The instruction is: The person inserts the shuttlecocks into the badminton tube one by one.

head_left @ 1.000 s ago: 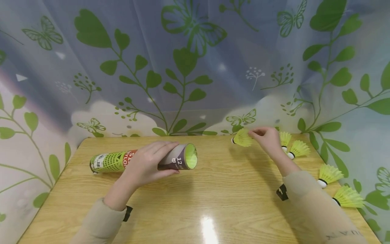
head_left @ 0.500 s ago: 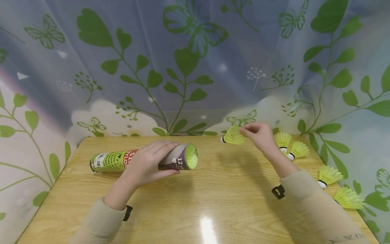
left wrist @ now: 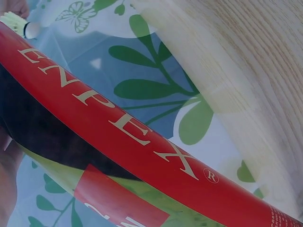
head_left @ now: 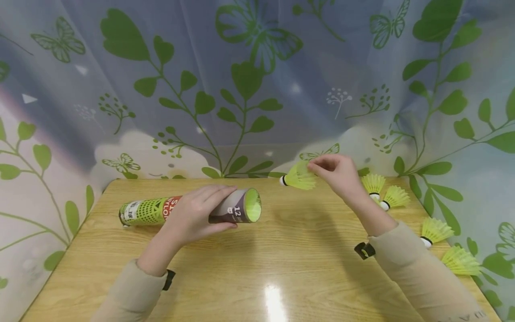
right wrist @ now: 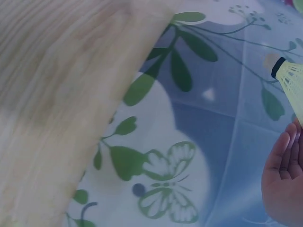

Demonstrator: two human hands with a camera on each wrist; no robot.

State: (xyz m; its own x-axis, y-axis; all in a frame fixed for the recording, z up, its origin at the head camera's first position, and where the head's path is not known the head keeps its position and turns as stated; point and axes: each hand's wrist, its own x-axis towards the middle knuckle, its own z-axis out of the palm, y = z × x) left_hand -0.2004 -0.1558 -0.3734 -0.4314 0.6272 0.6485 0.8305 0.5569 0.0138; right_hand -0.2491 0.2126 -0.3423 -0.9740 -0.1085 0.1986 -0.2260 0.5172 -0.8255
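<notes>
My left hand (head_left: 195, 214) grips a shuttlecock tube (head_left: 146, 212) around its middle. The tube lies roughly sideways, its uncapped end facing right and showing a yellow-green inside. Red "ENPEX" lettering runs along the tube (left wrist: 118, 118) in the left wrist view. Between thumb and fingertips, my right hand (head_left: 338, 176) pinches the skirt edge of a yellow shuttlecock (head_left: 299, 175). Its white cork points left toward the tube, with a gap between them. In the right wrist view the held shuttlecock (right wrist: 291, 80) shows a black band beside the cork, above my curled fingers.
Several more yellow shuttlecocks lie along the right side of the wooden table (head_left: 281, 250): a back pair with one shuttlecock (head_left: 395, 197) at its right, and a front one (head_left: 460, 260) near the edge. A leaf-patterned curtain (head_left: 257, 103) hangs behind and beside the table.
My right hand has carried the shuttlecock left and slightly up, closer to the tube's uncapped end. The left hand and the tube have stayed in place.
</notes>
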